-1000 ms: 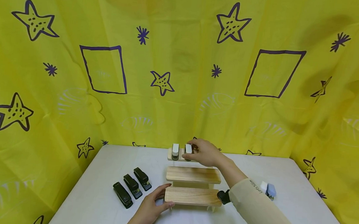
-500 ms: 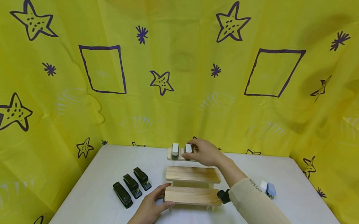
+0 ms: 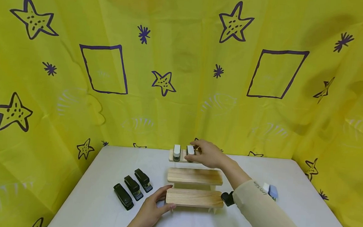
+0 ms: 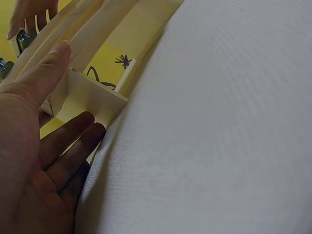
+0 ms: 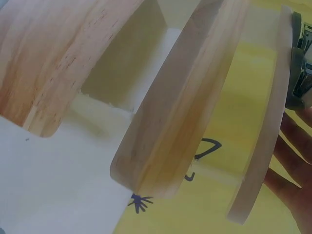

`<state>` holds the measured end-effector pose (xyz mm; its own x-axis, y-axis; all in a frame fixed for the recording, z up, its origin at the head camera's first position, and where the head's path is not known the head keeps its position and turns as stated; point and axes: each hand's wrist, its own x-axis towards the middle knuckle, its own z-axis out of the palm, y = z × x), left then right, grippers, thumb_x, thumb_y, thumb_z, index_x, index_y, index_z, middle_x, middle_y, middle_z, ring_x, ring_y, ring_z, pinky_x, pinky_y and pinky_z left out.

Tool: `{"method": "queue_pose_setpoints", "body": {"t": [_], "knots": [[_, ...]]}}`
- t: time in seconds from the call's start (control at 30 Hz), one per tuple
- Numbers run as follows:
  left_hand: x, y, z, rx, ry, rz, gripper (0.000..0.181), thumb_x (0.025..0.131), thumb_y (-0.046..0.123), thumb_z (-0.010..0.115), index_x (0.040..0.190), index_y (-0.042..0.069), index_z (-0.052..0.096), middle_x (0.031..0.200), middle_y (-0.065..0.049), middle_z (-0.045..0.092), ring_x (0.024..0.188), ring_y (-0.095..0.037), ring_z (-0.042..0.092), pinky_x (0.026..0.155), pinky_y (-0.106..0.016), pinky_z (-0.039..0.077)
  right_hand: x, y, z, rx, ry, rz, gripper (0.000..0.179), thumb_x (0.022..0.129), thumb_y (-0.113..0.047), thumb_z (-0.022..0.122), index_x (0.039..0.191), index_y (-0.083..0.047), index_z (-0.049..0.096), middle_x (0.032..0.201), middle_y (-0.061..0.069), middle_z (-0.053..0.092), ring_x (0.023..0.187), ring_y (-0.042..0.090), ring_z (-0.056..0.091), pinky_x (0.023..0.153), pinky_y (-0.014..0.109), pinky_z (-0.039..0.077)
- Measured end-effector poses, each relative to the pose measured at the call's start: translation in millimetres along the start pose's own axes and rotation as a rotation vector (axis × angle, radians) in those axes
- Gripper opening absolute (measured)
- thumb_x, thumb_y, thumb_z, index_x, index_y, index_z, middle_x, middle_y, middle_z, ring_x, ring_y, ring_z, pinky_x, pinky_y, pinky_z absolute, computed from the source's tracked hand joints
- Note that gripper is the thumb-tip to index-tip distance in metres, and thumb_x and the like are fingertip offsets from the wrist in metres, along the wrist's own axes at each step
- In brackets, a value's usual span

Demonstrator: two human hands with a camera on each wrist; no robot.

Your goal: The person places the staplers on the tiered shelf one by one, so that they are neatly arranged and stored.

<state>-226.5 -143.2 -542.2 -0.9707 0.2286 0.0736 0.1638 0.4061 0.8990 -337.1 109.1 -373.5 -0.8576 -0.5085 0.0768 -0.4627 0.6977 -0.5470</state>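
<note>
A three-tier wooden display rack (image 3: 194, 198) stands mid-table. My left hand (image 3: 151, 210) grips the left end of its lowest shelf, thumb at the front; in the left wrist view the thumb (image 4: 53, 63) lies against the wood, with the other fingers beside and below that end. On the top shelf sit two white-topped staplers. The left one (image 3: 177, 152) stands untouched. My right hand (image 3: 209, 155) pinches the right-hand white-topped stapler (image 3: 190, 150) between thumb and fingers, from its right side. In the right wrist view, dark stapler bases (image 5: 296, 78) overlap the shelf edge.
Several black staplers (image 3: 133, 187) lie in a slanted row left of the rack. To the right, a blue item (image 3: 273, 191) and a white one lie partly behind the right sleeve (image 3: 266, 211). A yellow patterned curtain (image 3: 181, 120) borders the white table (image 3: 101, 171).
Almost nothing moves. Both hands keep their places on the rack and the stapler; the head view shifts very slightly.
</note>
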Motion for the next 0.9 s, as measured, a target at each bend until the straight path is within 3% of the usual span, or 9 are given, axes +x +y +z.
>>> {"method": "queue_pose_setpoints", "body": {"t": [0.17, 0.33, 0.67, 0.9], "knots": [[0.3, -1.2, -0.1, 0.002, 0.003, 0.005, 0.068, 0.088, 0.048, 0.079, 0.149, 0.032, 0.053, 0.136, -0.002, 0.07, 0.123, -0.025, 0.067, 0.104, -0.048, 0.048, -5.7, 2.5, -3.1, 0.003, 0.003, 0.006, 0.075, 0.095, -0.05, 0.073, 0.151, -0.006, 0.051, 0.142, 0.015, 0.062, 0.125, 0.032, 0.063, 0.103, 0.053, 0.052], [1.3, -3.3, 0.0, 0.004, 0.004, 0.015, 0.067, 0.089, 0.048, 0.078, 0.149, 0.033, 0.053, 0.136, -0.001, 0.07, 0.123, -0.023, 0.067, 0.104, -0.044, 0.049, -12.7, 8.5, -7.6, -0.006, 0.009, 0.028, 0.079, 0.095, -0.052, 0.072, 0.153, -0.006, 0.048, 0.151, 0.018, 0.055, 0.136, 0.038, 0.056, 0.109, 0.056, 0.047], [1.9, -4.7, -0.4, 0.014, 0.007, 0.02, 0.068, 0.088, 0.049, 0.078, 0.149, 0.032, 0.053, 0.135, 0.0, 0.07, 0.122, -0.022, 0.067, 0.104, -0.044, 0.049, -27.9, 22.4, -19.6, -0.021, 0.016, 0.056, 0.079, 0.096, -0.052, 0.07, 0.154, -0.005, 0.046, 0.148, 0.021, 0.055, 0.131, 0.042, 0.058, 0.106, 0.058, 0.048], [2.8, -4.6, -0.6, 0.011, 0.01, 0.022, 0.067, 0.089, 0.049, 0.078, 0.149, 0.033, 0.053, 0.134, 0.0, 0.071, 0.123, -0.023, 0.067, 0.105, -0.046, 0.048, -38.6, 33.2, -28.3, -0.05, 0.03, 0.049, 0.079, 0.095, -0.054, 0.07, 0.153, -0.004, 0.048, 0.145, 0.022, 0.057, 0.124, 0.037, 0.059, 0.101, 0.056, 0.05]]}}
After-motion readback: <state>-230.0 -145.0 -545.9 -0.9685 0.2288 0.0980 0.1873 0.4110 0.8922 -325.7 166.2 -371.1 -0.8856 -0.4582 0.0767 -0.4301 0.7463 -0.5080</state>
